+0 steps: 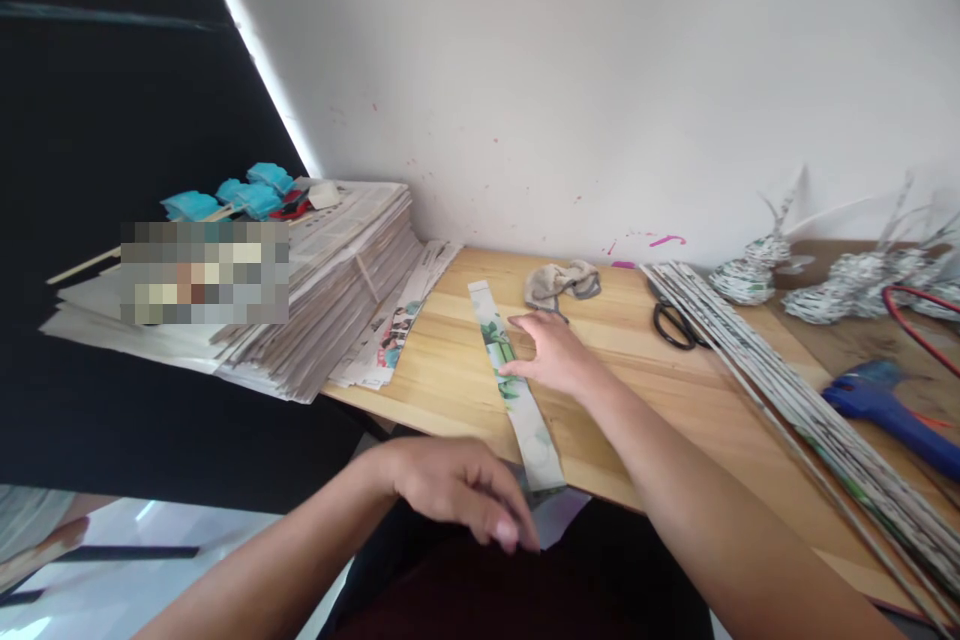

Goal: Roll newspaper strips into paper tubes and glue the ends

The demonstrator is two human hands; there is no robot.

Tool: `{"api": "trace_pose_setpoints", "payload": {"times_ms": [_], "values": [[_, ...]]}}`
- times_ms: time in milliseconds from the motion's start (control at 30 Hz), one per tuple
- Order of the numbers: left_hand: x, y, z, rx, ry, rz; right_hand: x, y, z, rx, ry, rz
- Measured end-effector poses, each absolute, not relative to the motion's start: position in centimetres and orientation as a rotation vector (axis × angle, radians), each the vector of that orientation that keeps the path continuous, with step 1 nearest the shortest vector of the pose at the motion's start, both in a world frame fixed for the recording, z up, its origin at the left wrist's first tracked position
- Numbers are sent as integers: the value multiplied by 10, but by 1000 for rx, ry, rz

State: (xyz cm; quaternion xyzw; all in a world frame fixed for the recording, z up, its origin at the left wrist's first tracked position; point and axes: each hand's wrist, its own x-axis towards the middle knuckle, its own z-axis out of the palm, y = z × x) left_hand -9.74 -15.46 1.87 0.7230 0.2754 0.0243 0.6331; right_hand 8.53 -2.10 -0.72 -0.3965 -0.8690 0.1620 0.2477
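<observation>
A long narrow paper strip (pixel 529 420), printed with green leaves, lies on the wooden table and reaches its near edge. My right hand (pixel 551 350) is open over the strip's right side, thumb and fingers apart; whether it touches the paper is unclear. Beside the strip's near end, in front of the table edge, is my left hand (pixel 461 490), palm down with fingers curled and thumb close to the index finger. Its grip is partly hidden. A pale piece of paper (pixel 561 518) shows below the edge by its fingertips.
Stacked newspapers (pixel 360 270) stand at left, with blue packets (pixel 259 198) on top. A crumpled cloth glove (pixel 562 285) lies near the wall. At right are black-handled scissors (pixel 671 328), rolled paper sticks (pixel 795 420), a blue glue gun (pixel 892 410) and woven paper pieces (pixel 832 285).
</observation>
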Motion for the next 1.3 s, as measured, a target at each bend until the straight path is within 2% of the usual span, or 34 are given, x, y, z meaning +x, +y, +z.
{"api": "trace_pose_setpoints", "payload": {"times_ms": [100,167,233,333,500,667,933,1300], "values": [[-112,-130,38,1600,898,489,86,-21,-8,-1062,-2418,436],[-123,-110,31,1646,1224,798,87,-22,-7,-1023,-2450,431],[-131,-94,17,1748,1515,959,88,-24,-5,-989,-2474,431],[-133,-85,0,2082,1715,916,89,-27,-2,-946,-2486,442],[-115,-97,-13,2379,1651,758,87,-26,2,-997,-2318,557],[-105,-107,-17,2426,1485,770,85,-23,3,-1126,-2219,639],[-101,-113,-4,2362,1317,803,84,-22,-3,-1200,-2298,321],[-101,-114,-3,2350,1298,791,87,-22,-5,-1208,-2324,310]]}}
